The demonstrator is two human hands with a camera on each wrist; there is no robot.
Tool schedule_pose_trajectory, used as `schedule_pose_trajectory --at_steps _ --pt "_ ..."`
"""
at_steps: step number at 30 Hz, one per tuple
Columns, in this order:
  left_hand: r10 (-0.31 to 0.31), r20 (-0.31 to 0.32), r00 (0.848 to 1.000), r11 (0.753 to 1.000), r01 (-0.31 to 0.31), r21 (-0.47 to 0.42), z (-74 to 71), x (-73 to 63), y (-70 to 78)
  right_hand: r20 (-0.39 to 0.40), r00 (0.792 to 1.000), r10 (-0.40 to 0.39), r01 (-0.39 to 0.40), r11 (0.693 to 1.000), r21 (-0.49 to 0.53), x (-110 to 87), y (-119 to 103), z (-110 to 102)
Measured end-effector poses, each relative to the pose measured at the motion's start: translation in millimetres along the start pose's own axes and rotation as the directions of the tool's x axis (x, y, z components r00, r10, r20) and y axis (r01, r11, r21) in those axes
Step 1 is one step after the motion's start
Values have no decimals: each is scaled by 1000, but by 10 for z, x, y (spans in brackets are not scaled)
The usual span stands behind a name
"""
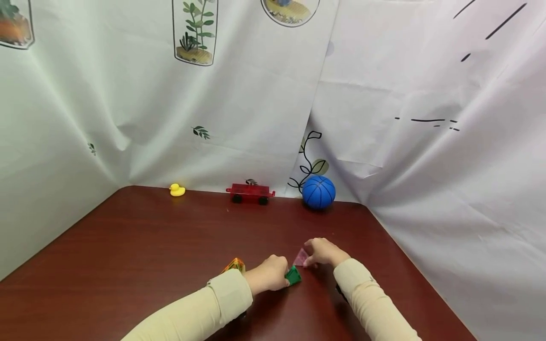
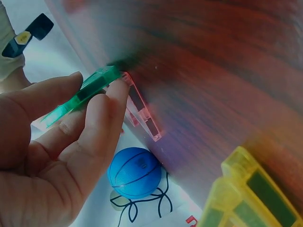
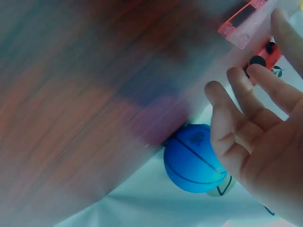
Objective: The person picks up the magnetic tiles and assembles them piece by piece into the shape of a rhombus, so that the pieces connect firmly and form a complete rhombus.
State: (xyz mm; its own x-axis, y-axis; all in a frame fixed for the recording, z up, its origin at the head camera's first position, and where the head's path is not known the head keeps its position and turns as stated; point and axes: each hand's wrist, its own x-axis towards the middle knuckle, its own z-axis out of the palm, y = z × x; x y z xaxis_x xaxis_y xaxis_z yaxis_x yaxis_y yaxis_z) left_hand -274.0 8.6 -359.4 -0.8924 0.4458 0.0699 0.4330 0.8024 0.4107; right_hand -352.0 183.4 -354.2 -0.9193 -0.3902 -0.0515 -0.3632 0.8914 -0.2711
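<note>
My left hand (image 1: 270, 273) pinches a translucent green magnetic tile (image 1: 293, 276) by its edge, thumb on one face and fingers on the other in the left wrist view. Right beside it, my right hand (image 1: 325, 251) holds a pink translucent magnetic tile (image 1: 300, 258), triangular in the head view, between thumb and index finger. The other fingers of that hand are loosely bent in the right wrist view. Green and pink tiles sit corner to corner, close over the table. A yellow-orange tile piece (image 2: 253, 194) stands near my left wrist, partly behind the sleeve in the head view.
Along the back edge of the dark red wooden table (image 1: 141, 246) are a yellow rubber duck (image 1: 177, 190), a red toy wagon base (image 1: 250, 191) with black wheels and a blue toy basketball (image 1: 318, 192). White printed cloth (image 1: 239, 118) hangs around the table.
</note>
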Motion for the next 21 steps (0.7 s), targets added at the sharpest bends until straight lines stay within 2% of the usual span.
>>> schedule_pose_trajectory --at_steps 4,8,15,18,21 --pt "-7 13 1000 1000 7 6 14 10 1 61 998 20 -20 1000 -2 103 -24 59" --pt "13 6 1000 1000 -13 18 10 13 5 92 994 62 -58 998 -40 167 -48 90" --pt "34 -8 999 999 -34 21 -7 2 8 51 995 80 -76 995 -71 133 -84 52" --pt "32 -16 999 999 -32 20 -8 -3 3 19 997 75 -75 997 -25 97 -68 27" --pt "26 -17 1000 999 -26 19 -9 -5 1 -18 999 28 -27 998 53 54 -46 -14"
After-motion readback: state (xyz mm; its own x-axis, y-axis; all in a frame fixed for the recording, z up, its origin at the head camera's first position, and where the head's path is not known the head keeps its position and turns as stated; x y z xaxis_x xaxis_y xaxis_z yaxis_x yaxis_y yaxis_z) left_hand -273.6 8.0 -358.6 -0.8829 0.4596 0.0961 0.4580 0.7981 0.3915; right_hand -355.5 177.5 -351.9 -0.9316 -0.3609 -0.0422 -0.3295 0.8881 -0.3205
